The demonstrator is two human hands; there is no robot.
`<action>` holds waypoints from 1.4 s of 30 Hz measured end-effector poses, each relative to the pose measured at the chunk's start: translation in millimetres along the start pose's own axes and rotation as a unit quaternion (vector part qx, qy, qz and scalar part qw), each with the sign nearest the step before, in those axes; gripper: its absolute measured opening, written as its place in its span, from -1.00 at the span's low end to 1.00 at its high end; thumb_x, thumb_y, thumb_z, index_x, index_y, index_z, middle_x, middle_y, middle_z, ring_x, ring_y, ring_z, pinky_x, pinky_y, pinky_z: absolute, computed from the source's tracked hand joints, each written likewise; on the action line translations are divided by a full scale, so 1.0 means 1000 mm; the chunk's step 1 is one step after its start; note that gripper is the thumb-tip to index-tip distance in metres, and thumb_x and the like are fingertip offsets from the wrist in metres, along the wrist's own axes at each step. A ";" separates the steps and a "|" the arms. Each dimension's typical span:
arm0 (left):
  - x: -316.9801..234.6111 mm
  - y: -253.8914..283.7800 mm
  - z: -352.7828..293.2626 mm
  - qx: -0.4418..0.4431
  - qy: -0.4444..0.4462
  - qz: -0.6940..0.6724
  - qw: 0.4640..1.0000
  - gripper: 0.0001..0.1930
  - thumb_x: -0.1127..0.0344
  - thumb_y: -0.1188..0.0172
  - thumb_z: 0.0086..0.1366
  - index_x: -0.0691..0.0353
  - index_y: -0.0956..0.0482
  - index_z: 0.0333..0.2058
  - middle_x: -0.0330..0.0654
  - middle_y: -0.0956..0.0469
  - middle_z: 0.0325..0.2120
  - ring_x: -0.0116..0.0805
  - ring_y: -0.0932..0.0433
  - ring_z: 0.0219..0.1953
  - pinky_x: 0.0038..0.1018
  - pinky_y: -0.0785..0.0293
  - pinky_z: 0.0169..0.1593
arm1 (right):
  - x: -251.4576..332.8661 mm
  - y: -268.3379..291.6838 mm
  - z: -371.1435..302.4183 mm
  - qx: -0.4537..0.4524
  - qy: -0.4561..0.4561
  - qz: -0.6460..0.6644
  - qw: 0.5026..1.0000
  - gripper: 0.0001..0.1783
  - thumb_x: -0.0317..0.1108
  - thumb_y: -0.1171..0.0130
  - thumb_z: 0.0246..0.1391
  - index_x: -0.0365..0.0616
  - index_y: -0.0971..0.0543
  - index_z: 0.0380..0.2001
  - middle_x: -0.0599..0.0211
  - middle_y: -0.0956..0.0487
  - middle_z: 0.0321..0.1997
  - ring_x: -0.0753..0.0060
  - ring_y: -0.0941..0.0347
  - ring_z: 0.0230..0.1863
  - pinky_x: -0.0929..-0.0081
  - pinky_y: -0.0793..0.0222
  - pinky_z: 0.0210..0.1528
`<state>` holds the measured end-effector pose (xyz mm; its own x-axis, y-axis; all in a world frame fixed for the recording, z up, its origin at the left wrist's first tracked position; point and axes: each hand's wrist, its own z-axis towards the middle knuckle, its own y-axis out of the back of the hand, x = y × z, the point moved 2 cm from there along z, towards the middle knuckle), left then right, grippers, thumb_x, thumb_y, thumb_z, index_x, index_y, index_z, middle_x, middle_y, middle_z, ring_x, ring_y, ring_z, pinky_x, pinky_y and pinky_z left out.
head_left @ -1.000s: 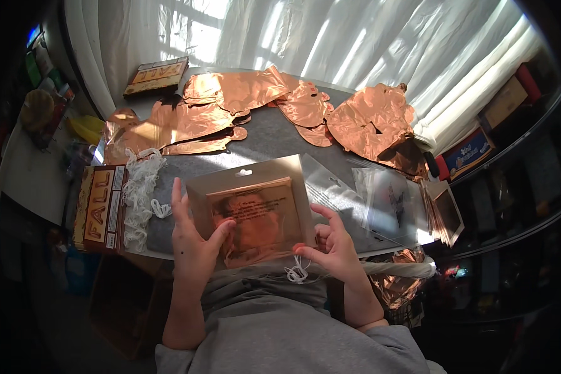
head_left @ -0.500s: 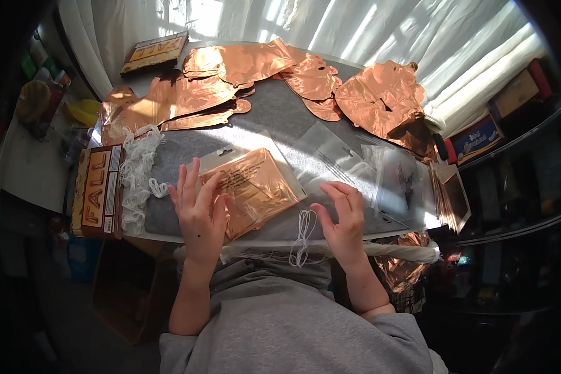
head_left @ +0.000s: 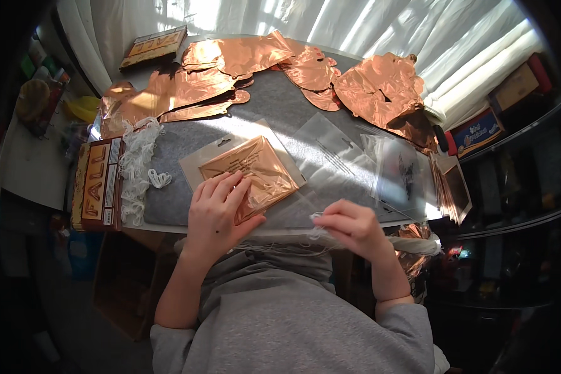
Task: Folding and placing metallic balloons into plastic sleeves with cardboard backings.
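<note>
My left hand (head_left: 213, 215) lies with its fingers stretched over the lower left part of a clear plastic bag that holds a folded copper-coloured foil sheet (head_left: 269, 182). To the right, my right hand (head_left: 356, 229) pinches a small looped bundle of white string (head_left: 316, 233) between thumb and fingers, at the table's near edge. Another small coil of white string (head_left: 160, 179) rests left of the bag, beside a long heap of white string (head_left: 134, 171). A flat clear bag (head_left: 331, 153) lies just right of the foil packet.
Flat, crinkled copper foil balloons (head_left: 240, 59) spread across the table's far side. A box (head_left: 95, 187) stands at the left edge, a similar box (head_left: 156, 47) at the far left. More clear bags (head_left: 402, 174) and a stack of copper packets (head_left: 453, 193) sit on the right.
My left hand has lowered onto the bagged foil. The fingers of my right hand have closed on the string bundle, which was hanging longer beside the hand before.
</note>
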<state>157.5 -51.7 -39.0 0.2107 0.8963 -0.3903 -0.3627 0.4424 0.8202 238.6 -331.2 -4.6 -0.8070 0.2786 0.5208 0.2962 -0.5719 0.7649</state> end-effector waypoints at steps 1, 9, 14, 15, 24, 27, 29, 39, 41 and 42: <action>-0.001 0.000 0.001 0.006 -0.011 0.022 1.000 -0.22 -0.03 -0.54 0.06 0.22 -0.56 0.22 -0.06 -0.57 0.17 0.00 -0.51 0.23 -0.10 -0.41 0.29 | 0.002 0.014 0.007 -0.064 -0.015 -0.021 0.998 -0.66 -0.65 -0.47 -0.10 -0.15 -0.77 -0.18 0.30 -0.65 -0.25 0.33 -0.61 -0.31 0.48 -0.56 -0.26; -0.010 0.002 0.021 0.073 -0.066 0.055 0.994 -0.24 -0.04 -0.48 0.15 0.40 -0.52 0.17 -0.02 -0.60 -0.08 -0.08 -0.61 0.01 -0.24 -0.57 0.06 | -0.017 0.024 0.042 -0.116 -0.032 -0.017 0.993 -0.78 -0.62 -0.47 0.04 -0.22 -0.74 -0.21 0.33 -0.69 -0.26 0.55 -0.54 -0.39 0.55 -0.49 -0.31; -0.008 -0.001 0.022 0.131 -0.055 0.058 0.988 -0.30 0.00 -0.42 0.21 0.43 -0.52 0.16 0.04 -0.59 -0.12 -0.06 -0.61 -0.04 -0.24 -0.59 0.01 | -0.057 0.001 0.030 0.084 -0.205 0.203 0.954 -0.76 -0.51 -0.51 0.01 -0.13 -0.76 -0.20 0.44 -0.72 -0.19 0.71 -0.37 -0.44 0.65 -0.25 -0.41; -0.012 0.002 0.023 0.129 -0.061 0.062 0.988 -0.32 0.01 -0.41 0.22 0.43 -0.52 0.15 0.04 -0.59 -0.12 -0.05 -0.61 -0.04 -0.23 -0.59 -0.01 | -0.060 0.002 0.031 0.027 -0.196 0.152 0.968 -0.73 -0.51 -0.50 0.00 -0.11 -0.76 -0.18 0.45 -0.72 -0.16 0.71 -0.37 -0.42 0.65 -0.26 -0.39; -0.010 -0.002 0.021 0.113 -0.071 0.063 0.989 -0.46 0.12 -0.41 0.22 0.37 -0.52 0.05 0.03 -0.56 -0.16 -0.01 -0.61 -0.07 -0.19 -0.60 -0.07 | -0.073 -0.007 0.025 0.035 -0.153 0.116 0.981 -0.66 -0.59 -0.36 0.09 -0.14 -0.72 -0.03 0.37 -0.62 -0.15 0.51 -0.54 -0.28 0.51 -0.47 -0.21; -0.008 0.000 0.022 0.119 -0.061 0.045 0.990 -0.56 0.18 -0.41 0.22 0.30 -0.51 -0.04 0.00 -0.54 -0.18 0.03 -0.59 -0.08 -0.16 -0.59 -0.07 | -0.070 -0.005 0.028 0.046 -0.122 0.027 0.991 -0.79 -0.61 -0.30 0.14 -0.22 -0.68 -0.14 0.31 -0.60 -0.16 0.37 -0.61 -0.21 0.45 -0.52 -0.15; -0.008 0.001 0.023 0.130 -0.059 0.043 0.989 -0.59 0.19 -0.40 0.22 0.29 -0.52 -0.07 0.01 -0.54 -0.19 0.04 -0.59 -0.07 -0.16 -0.59 -0.07 | -0.059 -0.005 0.029 -0.030 -0.076 -0.012 0.997 -0.87 -0.64 -0.23 0.18 -0.25 -0.61 -0.22 0.21 -0.59 -0.19 0.21 -0.61 -0.21 0.39 -0.53 -0.14; -0.014 -0.005 0.020 0.122 -0.083 0.081 0.986 -0.55 0.10 -0.41 0.24 0.34 -0.51 -0.10 0.03 -0.54 -0.19 0.03 -0.61 -0.09 -0.19 -0.61 -0.12 | -0.015 -0.046 0.022 -0.005 0.052 -0.031 0.998 -0.65 -0.69 -0.22 0.00 -0.25 -0.62 -0.09 0.14 -0.56 -0.15 0.02 -0.58 -0.09 0.18 -0.55 -0.05; -0.014 -0.003 0.020 0.133 -0.064 0.071 0.987 -0.57 0.10 -0.42 0.23 0.29 -0.51 -0.12 0.00 -0.52 -0.18 0.05 -0.59 -0.07 -0.14 -0.59 -0.07 | -0.013 -0.052 0.021 -0.007 0.049 -0.064 0.997 -0.62 -0.68 -0.22 -0.01 -0.24 -0.63 -0.06 0.14 -0.56 -0.14 0.03 -0.57 -0.07 0.19 -0.56 -0.04; -0.014 -0.001 0.021 0.131 -0.059 0.060 0.988 -0.56 0.08 -0.42 0.23 0.29 -0.51 -0.14 0.00 -0.54 -0.19 0.05 -0.60 -0.07 -0.14 -0.59 -0.08 | -0.013 -0.055 0.021 -0.005 0.047 -0.099 0.994 -0.59 -0.67 -0.22 -0.01 -0.23 -0.64 -0.03 0.15 -0.56 -0.12 0.05 -0.57 -0.06 0.20 -0.56 -0.03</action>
<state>174.2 -64.8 -25.4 0.2908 0.9249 -0.2451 -0.1473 0.2964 0.9436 243.2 -287.4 -45.0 -0.8932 0.3132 0.3228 0.1229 -0.5206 0.8449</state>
